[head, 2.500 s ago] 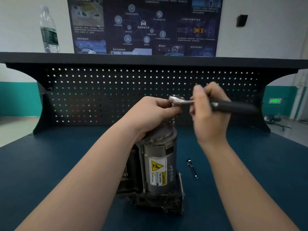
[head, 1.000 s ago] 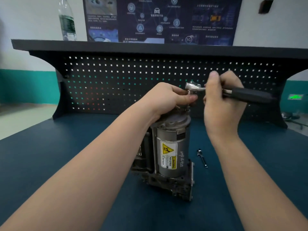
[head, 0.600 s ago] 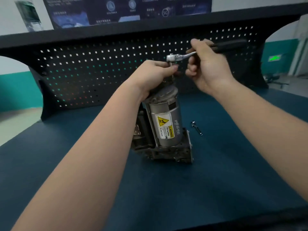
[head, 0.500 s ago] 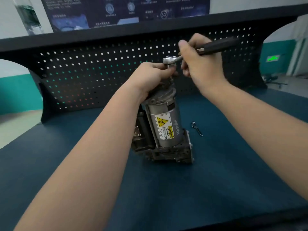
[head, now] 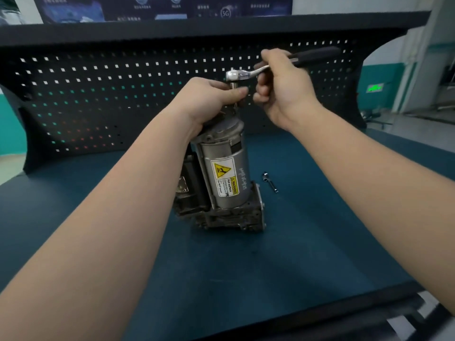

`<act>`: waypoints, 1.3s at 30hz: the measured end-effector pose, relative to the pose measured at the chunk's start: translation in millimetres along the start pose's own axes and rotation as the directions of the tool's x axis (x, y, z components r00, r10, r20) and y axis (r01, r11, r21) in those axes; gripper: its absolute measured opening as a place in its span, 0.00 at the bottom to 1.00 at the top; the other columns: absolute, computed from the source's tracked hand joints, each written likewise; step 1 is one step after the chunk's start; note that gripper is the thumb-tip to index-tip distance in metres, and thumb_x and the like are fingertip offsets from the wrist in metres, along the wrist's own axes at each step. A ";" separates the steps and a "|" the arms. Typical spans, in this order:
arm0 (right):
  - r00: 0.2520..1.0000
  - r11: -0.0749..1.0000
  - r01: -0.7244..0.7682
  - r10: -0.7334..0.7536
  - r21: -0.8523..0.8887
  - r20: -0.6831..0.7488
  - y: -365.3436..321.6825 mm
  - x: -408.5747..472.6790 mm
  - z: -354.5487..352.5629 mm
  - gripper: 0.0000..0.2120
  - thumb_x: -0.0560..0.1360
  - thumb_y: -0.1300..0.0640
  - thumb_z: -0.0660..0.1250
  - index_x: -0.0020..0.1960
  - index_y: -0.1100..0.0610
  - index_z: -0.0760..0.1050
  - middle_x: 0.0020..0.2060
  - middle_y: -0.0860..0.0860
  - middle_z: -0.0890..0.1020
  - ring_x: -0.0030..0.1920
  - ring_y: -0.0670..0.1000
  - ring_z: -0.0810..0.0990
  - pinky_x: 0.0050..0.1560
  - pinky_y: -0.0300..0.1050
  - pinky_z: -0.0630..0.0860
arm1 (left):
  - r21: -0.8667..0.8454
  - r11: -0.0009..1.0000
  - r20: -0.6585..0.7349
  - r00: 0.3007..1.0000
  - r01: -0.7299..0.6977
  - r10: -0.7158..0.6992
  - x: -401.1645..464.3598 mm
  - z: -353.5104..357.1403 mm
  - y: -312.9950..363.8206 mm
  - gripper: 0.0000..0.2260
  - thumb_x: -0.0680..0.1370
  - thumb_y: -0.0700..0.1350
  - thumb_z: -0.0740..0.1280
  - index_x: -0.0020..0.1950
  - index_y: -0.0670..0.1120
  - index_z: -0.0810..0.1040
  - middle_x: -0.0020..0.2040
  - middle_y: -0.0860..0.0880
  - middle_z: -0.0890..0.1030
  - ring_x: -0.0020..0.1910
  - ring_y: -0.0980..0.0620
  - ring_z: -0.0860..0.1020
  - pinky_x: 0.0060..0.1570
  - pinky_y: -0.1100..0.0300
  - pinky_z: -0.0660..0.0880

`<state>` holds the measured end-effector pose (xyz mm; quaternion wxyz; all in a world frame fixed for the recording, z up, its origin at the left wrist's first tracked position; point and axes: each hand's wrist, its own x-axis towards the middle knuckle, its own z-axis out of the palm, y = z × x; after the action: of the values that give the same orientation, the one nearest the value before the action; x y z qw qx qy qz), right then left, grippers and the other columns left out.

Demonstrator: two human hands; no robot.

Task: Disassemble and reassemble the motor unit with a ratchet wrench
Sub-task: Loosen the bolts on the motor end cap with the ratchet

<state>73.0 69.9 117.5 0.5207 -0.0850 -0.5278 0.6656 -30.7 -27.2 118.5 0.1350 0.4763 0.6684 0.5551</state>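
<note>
Right now the motor (head: 222, 178) stands upright on the blue bench (head: 307, 242), leaning a little to the left. The left hand (head: 209, 100) sits on top of it, with the fingers curled round the socket under the wrench head. The wrench (head: 275, 64) is above the motor. Its shiny head is just over the left fingers, and its black handle points up and to the right. The right hand (head: 283, 89) is to the right of the motor top, and its fingers are wrapped round the wrench shaft near the handle.

I count one motor, one wrench and two hands. One small metal bit (head: 270, 184) lies flat on the bench just to the right of the motor base, not touching it. One yellow warning sticker (head: 225, 177) is on the motor's silver side. One black board with holes (head: 110, 94) stands behind the bench.
</note>
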 end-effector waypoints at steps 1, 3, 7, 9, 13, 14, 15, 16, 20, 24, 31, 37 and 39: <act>1.000 1.000 -0.008 0.008 0.008 -0.020 -0.2 -0.4 -0.5 0.11 0.79 0.60 0.63 0.37 0.57 0.69 0.22 0.49 0.70 0.20 0.44 0.67 0.22 0.35 0.61 | -0.016 1.000 0.016 1.000 -0.007 0.007 -0.6 0.9 0.6 0.05 0.73 0.48 0.74 0.43 0.48 0.84 0.39 0.51 0.85 0.28 0.59 0.79 0.32 0.66 0.77; 0.993 0.992 0.119 -0.120 -0.049 -0.015 1.4 -4.3 0.0 0.14 0.78 0.62 0.62 0.34 0.56 0.67 0.22 0.50 0.69 0.21 0.45 0.67 0.22 0.36 0.61 | -0.034 0.999 0.040 0.999 -0.023 0.025 -2.2 1.4 0.9 0.06 0.75 0.47 0.72 0.46 0.46 0.85 0.43 0.48 0.86 0.31 0.57 0.79 0.33 0.65 0.77; 0.760 0.609 0.631 -0.609 -0.482 0.226 8.3 -25.5 6.8 0.16 0.78 0.64 0.61 0.32 0.57 0.66 0.25 0.50 0.69 0.28 0.43 0.70 0.32 0.36 0.66 | 0.010 0.998 0.028 0.998 -0.055 0.055 -6.2 1.7 2.6 0.07 0.76 0.42 0.70 0.39 0.48 0.84 0.32 0.52 0.83 0.28 0.58 0.79 0.30 0.66 0.76; 0.569 0.254 0.764 -0.698 -0.593 0.435 14.3 -33.3 8.5 0.13 0.78 0.64 0.61 0.34 0.62 0.69 0.28 0.53 0.69 0.30 0.48 0.70 0.33 0.41 0.67 | 0.080 0.995 0.003 0.998 -0.062 0.062 -5.2 3.7 2.4 0.17 0.77 0.40 0.66 0.28 0.48 0.80 0.23 0.54 0.79 0.22 0.61 0.76 0.23 0.70 0.71; 0.620 0.299 0.735 -0.659 -0.609 0.425 8.1 -37.8 7.4 0.12 0.79 0.62 0.61 0.36 0.59 0.67 0.29 0.55 0.70 0.31 0.52 0.72 0.34 0.46 0.69 | 0.098 0.993 -0.017 0.998 -0.064 0.066 -4.6 7.4 3.2 0.11 0.76 0.41 0.68 0.34 0.49 0.80 0.25 0.55 0.80 0.24 0.61 0.78 0.25 0.69 0.73; 0.703 0.437 0.677 -0.624 -0.593 0.342 3.0 -36.8 5.5 0.14 0.79 0.62 0.61 0.35 0.57 0.66 0.28 0.54 0.71 0.32 0.49 0.74 0.35 0.43 0.69 | 0.071 0.995 -0.009 0.998 -0.063 0.063 -4.7 8.1 3.1 0.06 0.75 0.43 0.71 0.38 0.49 0.82 0.29 0.54 0.82 0.28 0.59 0.80 0.30 0.66 0.76; 0.789 0.584 0.590 -0.562 -0.557 0.246 -1.0 -34.9 3.6 0.15 0.79 0.61 0.61 0.35 0.55 0.65 0.27 0.51 0.71 0.30 0.45 0.73 0.34 0.41 0.69 | 0.046 0.997 0.002 0.998 -0.062 0.062 -6.0 9.2 3.6 0.03 0.74 0.46 0.73 0.41 0.48 0.84 0.33 0.52 0.83 0.31 0.58 0.80 0.34 0.64 0.78; 0.873 0.743 0.473 -0.468 -0.472 0.138 -4.2 -31.5 1.6 0.15 0.79 0.61 0.62 0.34 0.54 0.65 0.26 0.49 0.71 0.28 0.44 0.72 0.31 0.40 0.69 | 0.041 0.997 0.009 0.998 -0.061 0.060 -6.2 9.7 3.2 0.04 0.73 0.47 0.73 0.44 0.47 0.84 0.38 0.51 0.85 0.33 0.58 0.81 0.37 0.63 0.79; 0.992 0.992 -0.030 0.044 0.120 -0.122 -9.5 -14.7 -2.7 0.13 0.77 0.62 0.64 0.34 0.56 0.68 0.21 0.47 0.70 0.21 0.44 0.66 0.22 0.36 0.61 | 0.020 1.000 0.024 1.000 -0.017 0.017 -6.3 8.5 6.0 0.06 0.75 0.45 0.72 0.49 0.44 0.84 0.44 0.47 0.85 0.39 0.55 0.81 0.44 0.59 0.79; 0.982 0.988 0.144 -0.135 0.057 -0.133 0.6 -13.3 -4.7 0.11 0.74 0.62 0.66 0.37 0.52 0.67 0.20 0.44 0.70 0.22 0.44 0.68 0.23 0.37 0.62 | -0.048 0.999 0.054 0.999 0.005 -0.003 -7.8 9.1 4.0 0.05 0.77 0.41 0.69 0.49 0.40 0.82 0.43 0.47 0.84 0.35 0.55 0.79 0.38 0.63 0.79; 0.847 0.815 0.470 -0.524 -0.338 -0.087 3.5 -15.7 5.0 0.13 0.68 0.54 0.67 0.33 0.48 0.62 0.28 0.49 0.68 0.33 0.51 0.72 0.33 0.45 0.68 | -0.030 1.000 -0.020 1.000 0.008 -0.009 -4.8 8.8 3.4 0.06 0.74 0.42 0.73 0.42 0.39 0.83 0.35 0.46 0.82 0.30 0.52 0.78 0.34 0.61 0.78; 0.677 0.507 0.667 -0.717 -0.546 0.162 13.6 -32.3 5.1 0.13 0.75 0.58 0.65 0.34 0.55 0.65 0.28 0.43 0.66 0.31 0.37 0.69 0.37 0.28 0.64 | -0.010 1.000 0.003 1.000 -0.022 0.022 -4.3 10.7 3.8 0.03 0.74 0.43 0.73 0.45 0.44 0.83 0.34 0.49 0.82 0.27 0.57 0.79 0.28 0.65 0.75; 0.804 0.715 0.546 -0.593 -0.437 0.035 0.9 -23.0 1.4 0.16 0.74 0.58 0.67 0.32 0.51 0.63 0.25 0.42 0.68 0.28 0.40 0.70 0.31 0.33 0.67 | -0.020 1.000 0.023 0.999 -0.022 0.023 -2.3 10.6 2.5 0.04 0.75 0.45 0.72 0.46 0.45 0.84 0.39 0.49 0.83 0.27 0.59 0.77 0.29 0.67 0.72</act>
<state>81.7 51.1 107.3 0.6964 -0.0655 -0.6312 0.3352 -20.8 -22.7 116.2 0.1411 0.4890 0.6560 0.5574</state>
